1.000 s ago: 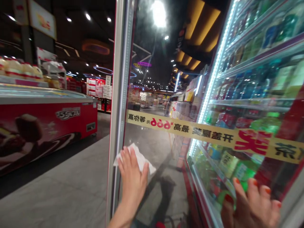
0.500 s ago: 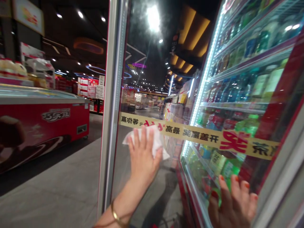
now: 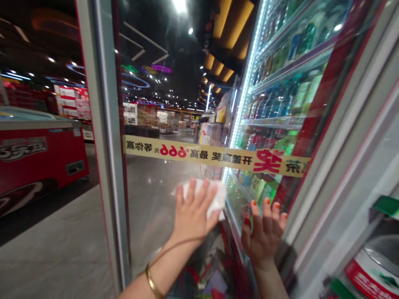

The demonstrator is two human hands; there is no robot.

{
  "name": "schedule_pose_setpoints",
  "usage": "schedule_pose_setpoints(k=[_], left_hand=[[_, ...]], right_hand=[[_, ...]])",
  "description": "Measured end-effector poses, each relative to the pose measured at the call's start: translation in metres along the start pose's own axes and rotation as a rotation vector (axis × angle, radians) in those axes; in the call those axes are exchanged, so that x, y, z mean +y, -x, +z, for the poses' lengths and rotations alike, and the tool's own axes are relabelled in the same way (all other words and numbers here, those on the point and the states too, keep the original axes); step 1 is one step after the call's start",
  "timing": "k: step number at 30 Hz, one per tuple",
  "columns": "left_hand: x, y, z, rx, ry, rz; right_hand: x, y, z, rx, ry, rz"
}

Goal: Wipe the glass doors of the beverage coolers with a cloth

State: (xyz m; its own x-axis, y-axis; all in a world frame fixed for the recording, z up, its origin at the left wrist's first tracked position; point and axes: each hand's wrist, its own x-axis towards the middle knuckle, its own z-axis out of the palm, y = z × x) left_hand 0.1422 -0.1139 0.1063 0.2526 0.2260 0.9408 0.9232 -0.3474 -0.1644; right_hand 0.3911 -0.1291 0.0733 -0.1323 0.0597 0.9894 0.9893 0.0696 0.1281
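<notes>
My left hand (image 3: 193,214), with a gold bangle at the wrist, lies fingers spread over a crumpled white tissue (image 3: 220,197). It presses the tissue against a clear glass door (image 3: 149,195), below a yellow printed strip (image 3: 202,153) whose lettering reads backwards from this side. Part of the tissue is hidden under the palm. My right hand (image 3: 264,236), with orange-red nails, is raised near the door's right part, fingers apart and holding nothing. Whether its fingertips touch the glass is unclear.
A lit drinks cooler (image 3: 280,87) with shelves of bottles shows through the glass. The door's metal frame (image 3: 107,145) stands at left, with a red chest freezer (image 3: 40,162) beyond. At lower right are green clips and a red-and-white labelled item (image 3: 374,265).
My left hand and the tissue have slid down and right on the glass, off the yellow strip. The view has turned right, bringing the labelled item into sight. My right hand stays open.
</notes>
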Motion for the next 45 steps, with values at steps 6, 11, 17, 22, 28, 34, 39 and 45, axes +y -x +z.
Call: schedule_pose_setpoints(k=[6,11,17,22,28,34,39,45], left_hand=[[-0.023,0.091,-0.004,-0.008,-0.036,-0.056],[-0.017,0.027,0.004,0.006,0.024,-0.429],[0.022,0.108,0.013,-0.063,0.017,0.16],[-0.036,0.05,-0.002,-0.028,-0.005,-0.467],[0.047,0.062,0.016,-0.072,0.083,0.094],[-0.031,0.099,-0.005,-0.044,0.055,-0.358],[-0.039,0.011,-0.005,0.015,0.088,-0.501],[0.037,-0.012,0.001,0.107,0.578,-0.091]], right_hand=[[0.006,0.004,0.004,0.006,0.017,-0.021],[0.0,0.001,0.0,-0.012,-0.026,0.026],[0.005,0.005,0.0,-0.016,-0.02,0.004],[0.006,0.005,0.001,-0.032,-0.024,0.014],[0.001,0.001,-0.003,-0.013,-0.042,0.021],[0.0,0.001,-0.004,-0.021,-0.057,0.001],[-0.001,-0.001,-0.007,0.005,-0.127,0.079],[-0.063,-0.025,-0.035,0.062,-0.686,-0.075]])
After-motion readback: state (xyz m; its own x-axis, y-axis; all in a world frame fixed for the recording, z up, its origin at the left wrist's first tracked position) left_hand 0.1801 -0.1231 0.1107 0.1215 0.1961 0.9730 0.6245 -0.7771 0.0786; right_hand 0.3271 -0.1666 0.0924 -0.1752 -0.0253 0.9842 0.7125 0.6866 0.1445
